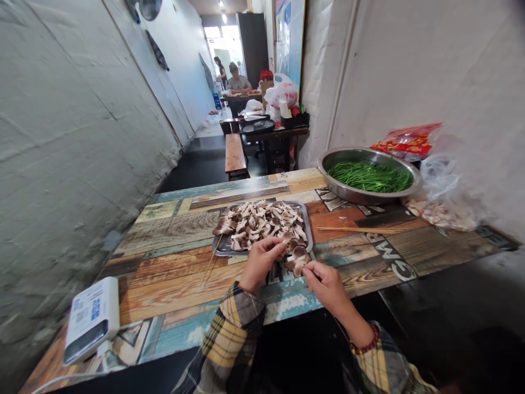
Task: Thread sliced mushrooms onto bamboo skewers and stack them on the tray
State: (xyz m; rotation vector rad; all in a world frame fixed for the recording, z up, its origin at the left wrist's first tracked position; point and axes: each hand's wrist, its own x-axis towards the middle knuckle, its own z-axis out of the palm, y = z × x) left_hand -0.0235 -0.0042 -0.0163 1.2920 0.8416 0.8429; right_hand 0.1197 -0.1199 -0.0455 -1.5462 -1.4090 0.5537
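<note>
My left hand (264,260) is closed, thumb and fingers pinching a piece of oyster mushroom (288,239) by the near right corner of the tray. Close beside it, my right hand (328,284) is closed on a thin skewer bearing mushroom pieces (298,259); much of the stick is hidden by the hand, and part shows below the wrist. A shallow tray (308,219) heaped with torn grey-brown oyster mushrooms (262,221) lies just beyond both hands. Thin sticks (212,257) lean on its left front edge.
More bamboo skewers (356,229) lie right of the tray. A steel basin (348,191) of green chives (369,176) stands at the back right, beside plastic bags (441,186). A white device (92,320) with a cable sits front left. Two people are in the background beyond a bench (235,152).
</note>
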